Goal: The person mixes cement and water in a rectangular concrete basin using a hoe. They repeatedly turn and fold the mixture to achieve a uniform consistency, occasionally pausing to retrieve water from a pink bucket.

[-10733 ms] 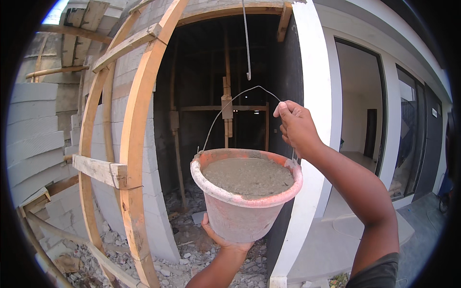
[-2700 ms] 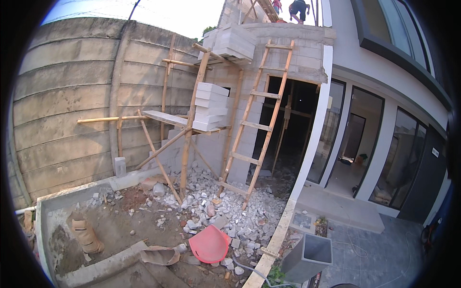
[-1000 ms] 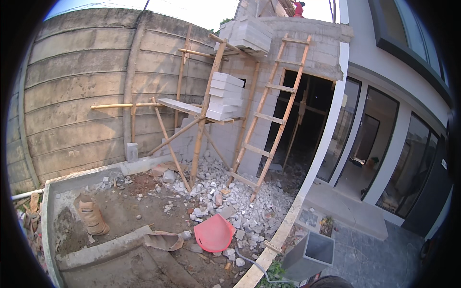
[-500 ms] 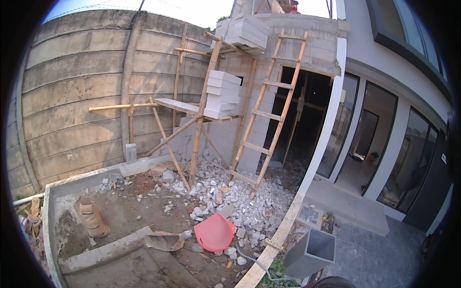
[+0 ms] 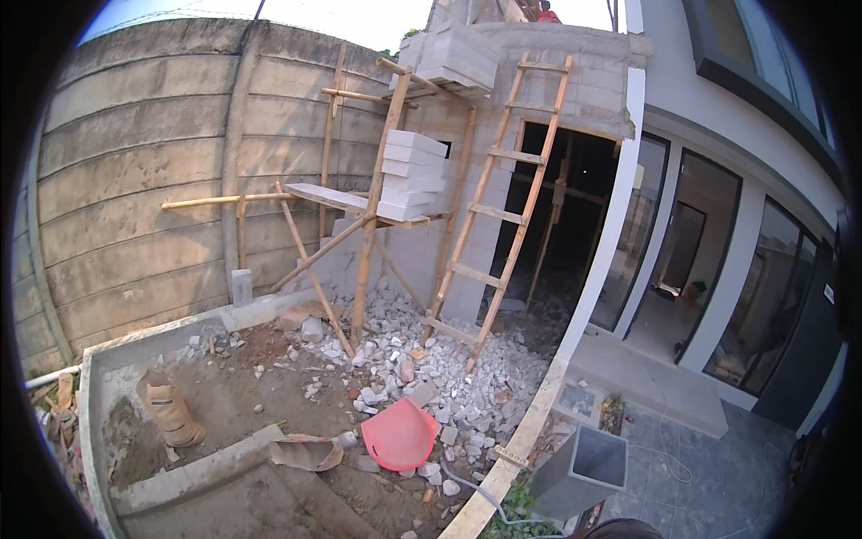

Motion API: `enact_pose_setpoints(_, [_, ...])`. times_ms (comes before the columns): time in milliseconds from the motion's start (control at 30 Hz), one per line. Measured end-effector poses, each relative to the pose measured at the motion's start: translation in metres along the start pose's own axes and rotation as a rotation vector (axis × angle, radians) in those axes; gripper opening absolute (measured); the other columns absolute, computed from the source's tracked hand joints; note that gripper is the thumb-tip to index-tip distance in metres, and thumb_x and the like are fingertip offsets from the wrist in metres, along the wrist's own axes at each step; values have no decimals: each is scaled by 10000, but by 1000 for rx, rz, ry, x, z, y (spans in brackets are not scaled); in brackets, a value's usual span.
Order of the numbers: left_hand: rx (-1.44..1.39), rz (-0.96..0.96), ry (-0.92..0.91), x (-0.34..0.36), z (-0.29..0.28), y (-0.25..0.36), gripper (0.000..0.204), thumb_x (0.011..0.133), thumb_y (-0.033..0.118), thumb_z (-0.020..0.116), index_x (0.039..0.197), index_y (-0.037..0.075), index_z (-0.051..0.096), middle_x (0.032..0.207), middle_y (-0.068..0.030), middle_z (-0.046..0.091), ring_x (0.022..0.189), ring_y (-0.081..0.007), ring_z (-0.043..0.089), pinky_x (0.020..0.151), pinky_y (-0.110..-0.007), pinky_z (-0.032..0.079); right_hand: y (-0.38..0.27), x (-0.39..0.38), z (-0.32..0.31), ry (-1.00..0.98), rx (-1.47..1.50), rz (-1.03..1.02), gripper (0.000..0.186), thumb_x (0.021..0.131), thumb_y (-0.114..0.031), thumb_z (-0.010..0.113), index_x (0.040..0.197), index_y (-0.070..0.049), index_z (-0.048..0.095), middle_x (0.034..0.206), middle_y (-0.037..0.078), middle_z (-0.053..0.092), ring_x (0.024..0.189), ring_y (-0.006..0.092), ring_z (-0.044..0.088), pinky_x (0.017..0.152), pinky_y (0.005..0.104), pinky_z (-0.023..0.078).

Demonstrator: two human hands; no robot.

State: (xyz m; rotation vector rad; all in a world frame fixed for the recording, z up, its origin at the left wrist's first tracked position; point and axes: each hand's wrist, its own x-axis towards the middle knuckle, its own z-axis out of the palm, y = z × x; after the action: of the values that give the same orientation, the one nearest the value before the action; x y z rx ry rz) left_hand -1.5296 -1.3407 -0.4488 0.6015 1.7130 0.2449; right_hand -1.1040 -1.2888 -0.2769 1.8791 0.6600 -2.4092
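Neither your left hand nor your right hand is in view, so I cannot tell whether your fingers are closed on anything or loose. Some ten seconds ago your right hand had the wire handle of a bucket of wet mortar while your left was under its base; now that bucket is nowhere in sight, so where its load has ended up cannot be checked from here. Your viewpoint has also moved back from the doorway (image 5: 561, 216), which shows as a dark opening behind the ladder (image 5: 495, 216). Nearest the lower edge are a dark rounded thing (image 5: 620, 530), too cut off to identify, and just above it the grey planter (image 5: 579, 472), hollow and open-topped. Left of that, a curved red plastic piece (image 5: 400, 437) lies by the rubble (image 5: 431, 368), and a torn sack (image 5: 307, 452) lies near it. Farther out, a bamboo scaffold (image 5: 362, 269) carries stacked pale blocks (image 5: 411, 175). Over the last half second these things have only shifted slightly together, which I judge to be your head turning. A person in red (image 5: 547, 13) shows above the wall, mostly hidden; what they are handling is too small to tell.
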Motion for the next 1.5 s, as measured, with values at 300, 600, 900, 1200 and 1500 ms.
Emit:
enact_pose_setpoints(300, [12,-9,7,3,-2,2,723,727,244,795,1361,71,495,1240,-184,616,1168,-334,573,958,-448,467,6,5,2,-29,14,-4,527,950,-545,537,1181,-80,629,1034,120,713,819,218,695,766,379,571])
enact_pose_setpoints(600, [-47,-136,48,6,4,-88,730,715,235,810,1360,83,501,1233,-174,624,1159,-329,582,947,-446,476,45,22,14,-157,9,83,531,947,-548,538,1186,-82,627,1040,122,711,825,220,695,771,381,570])
enact_pose_setpoints(900, [424,341,263,2,49,-279,564,741,287,790,1220,63,593,966,-142,668,872,-298,642,736,-416,503,59,-39,29,-110,22,353,574,905,-548,616,1252,-90,599,1174,127,671,988,241,675,861,390,554])
enact_pose_setpoints(1200, [-843,-197,319,-79,57,-217,451,905,374,630,1236,71,587,1170,-66,622,966,-238,636,724,-365,470,62,-29,23,-162,-16,350,696,907,-610,564,1333,-61,526,1278,151,607,1113,259,612,940,425,506])
enact_pose_setpoints(1500, [-903,-72,281,-64,62,-171,469,898,385,650,1228,62,568,1165,-67,625,1008,-236,625,799,-371,477,39,-37,6,-163,-238,366,752,905,-642,536,1357,-42,506,1350,163,559,1210,256,556,996,408,468])
